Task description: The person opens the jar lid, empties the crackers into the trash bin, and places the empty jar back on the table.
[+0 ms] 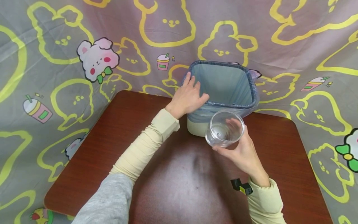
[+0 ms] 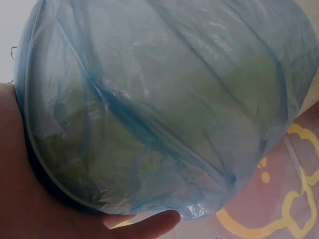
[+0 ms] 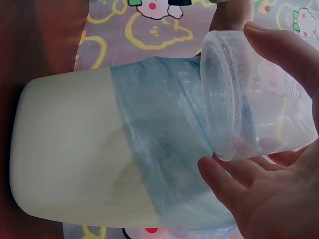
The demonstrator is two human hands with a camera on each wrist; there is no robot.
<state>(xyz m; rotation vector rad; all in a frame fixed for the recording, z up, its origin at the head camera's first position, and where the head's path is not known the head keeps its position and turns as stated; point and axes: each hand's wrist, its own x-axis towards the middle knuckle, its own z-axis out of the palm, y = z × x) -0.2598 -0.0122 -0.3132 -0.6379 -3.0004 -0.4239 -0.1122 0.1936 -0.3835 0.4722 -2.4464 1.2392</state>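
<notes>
A cream trash bin [image 1: 195,127] stands at the back of the table, lined with a translucent blue trash bag [image 1: 226,84] folded over its rim. My left hand [image 1: 186,98] rests at the bin's left rim, fingers spread and fairly straight. In the left wrist view its fingers [image 2: 149,226] lie along the outside edge of the bag. In front of the bin, my right hand [image 1: 246,152] holds a clear plastic cup [image 1: 223,132], thumb on one side and fingers on the other. The cup is tilted and see-through, with nothing visible inside. The right wrist view shows the cup [image 3: 264,99] beside the bag-covered upper part.
The dark reddish-brown table [image 1: 173,186] has rounded corners. A patterned cloth [image 1: 117,28] with yellow bear outlines hangs behind and on both sides, close to the bin's back. A small black device [image 1: 241,186] sits at the right wrist.
</notes>
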